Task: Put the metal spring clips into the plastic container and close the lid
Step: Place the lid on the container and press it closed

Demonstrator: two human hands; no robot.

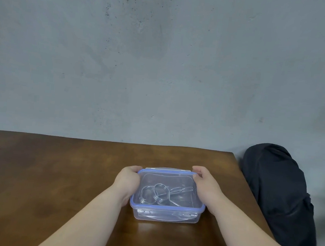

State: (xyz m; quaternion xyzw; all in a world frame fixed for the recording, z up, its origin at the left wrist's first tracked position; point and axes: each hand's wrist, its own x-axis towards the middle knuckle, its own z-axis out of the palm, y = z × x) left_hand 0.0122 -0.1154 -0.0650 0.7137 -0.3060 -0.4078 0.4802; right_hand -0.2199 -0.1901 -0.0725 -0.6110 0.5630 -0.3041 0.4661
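Metal spring clips (pixel 160 194) inside container (pixel 167 217), lid (pixel 168 178) on. Left hand (pixel 128 179) at 9 o'clock, right hand (pixel 205 183) at 3; each grip pressing lid edges. Latches seemingly unfastened.

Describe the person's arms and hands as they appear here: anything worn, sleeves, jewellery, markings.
Both forearms are bare up to the bottom edge of the picture; no sleeves show. The left hand and the right hand wear no gloves, and no watch, bracelet or bandage shows on either wrist. No rings or markings are visible, though most of the fingers are hidden from view.
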